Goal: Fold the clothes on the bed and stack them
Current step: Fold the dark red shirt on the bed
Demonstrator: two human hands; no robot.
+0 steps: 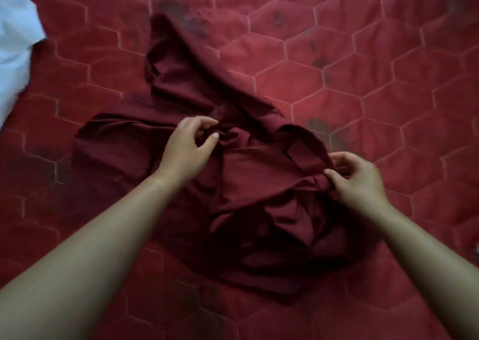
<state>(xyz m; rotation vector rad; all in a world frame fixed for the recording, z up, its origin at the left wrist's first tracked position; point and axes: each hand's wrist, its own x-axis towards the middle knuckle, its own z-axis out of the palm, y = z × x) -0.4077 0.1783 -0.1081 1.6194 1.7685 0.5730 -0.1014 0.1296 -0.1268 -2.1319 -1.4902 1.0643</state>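
The maroon garment (254, 173) lies crumpled near the middle of the bed (363, 80), bunched and twisted, w/ no flat panel laid out yet. A fold at its right edge is pinched between thumb and curled fingers of the right hand (359, 177). The left hand (190, 145) is curved over a bunched ridge at the centre, fingertips at the cloth; whether fabric is actually gripped can't be told.

Risks, as judged: if the garment is lifted from these two pts, the twist prob. gets tightened, not shaken out, b/c neither hold looks to be at a corner or seam. Creases could be locked in if folding is begun before spreading. The pale cloth (18, 41) at far left is well apart, so snagging is unlikely.
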